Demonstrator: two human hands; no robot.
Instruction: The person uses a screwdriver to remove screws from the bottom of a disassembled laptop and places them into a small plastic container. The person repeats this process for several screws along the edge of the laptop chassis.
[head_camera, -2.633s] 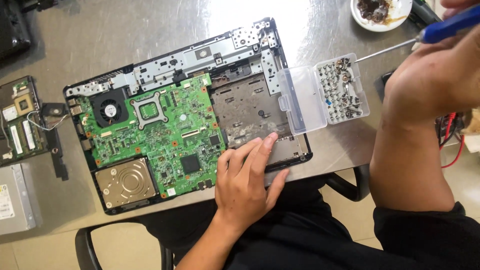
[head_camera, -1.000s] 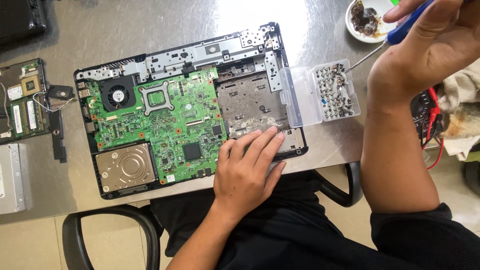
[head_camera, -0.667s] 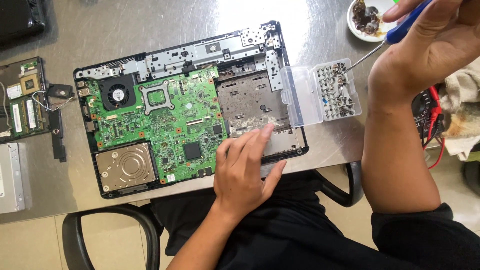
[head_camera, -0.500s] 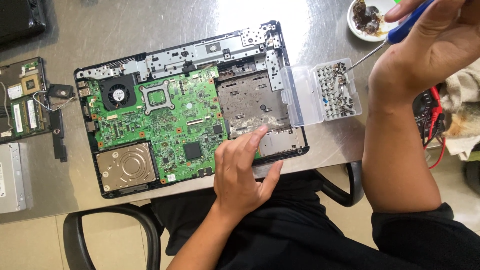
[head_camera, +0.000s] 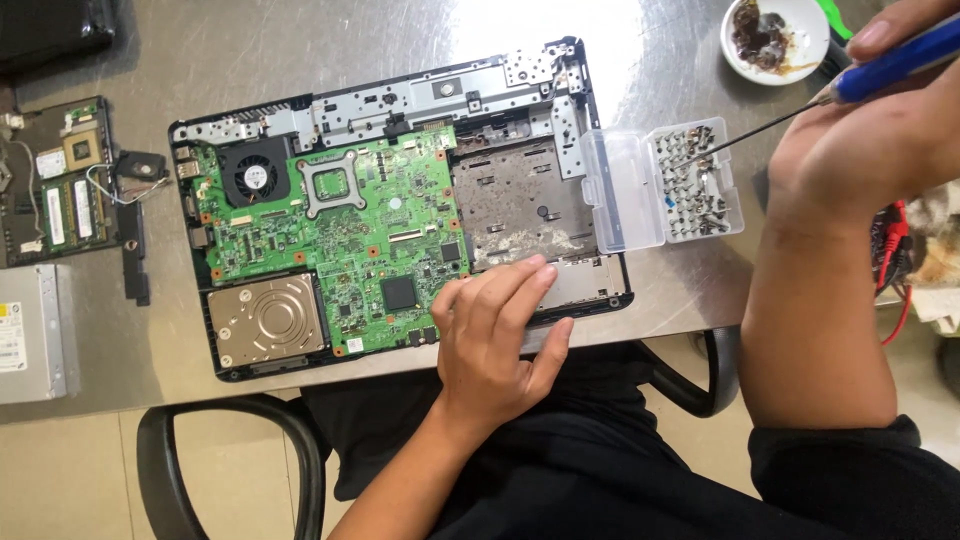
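The steel table (head_camera: 300, 60) carried everything, and the opened laptop base (head_camera: 400, 215) lay across its middle, near edge close to your lap. Inside it, the green motherboard (head_camera: 340, 245) filled the left and centre, with the round black fan (head_camera: 255, 178) at its upper left corner and the silver hard drive (head_camera: 265, 320) below. A bare metal bay (head_camera: 520, 205) sat to the board's right.

Your left hand (head_camera: 495, 340) lay flat, palm down, on the base's near right edge, fingers loosely spread and gripping nothing, the fingertips (head_camera: 535, 270) touching the lower rim of the bay.

Your right hand (head_camera: 860, 140) was closed around the blue handle of a screwdriver (head_camera: 800, 105), whose thin shaft slanted down and left so that its tip stood over the clear plastic screw box (head_camera: 665, 185). That box sat open just beside the laptop's right edge, its right half full of small screws.

A white dish (head_camera: 775, 40) stood at the far right, and a smaller circuit board (head_camera: 60, 180) lay at the far left.
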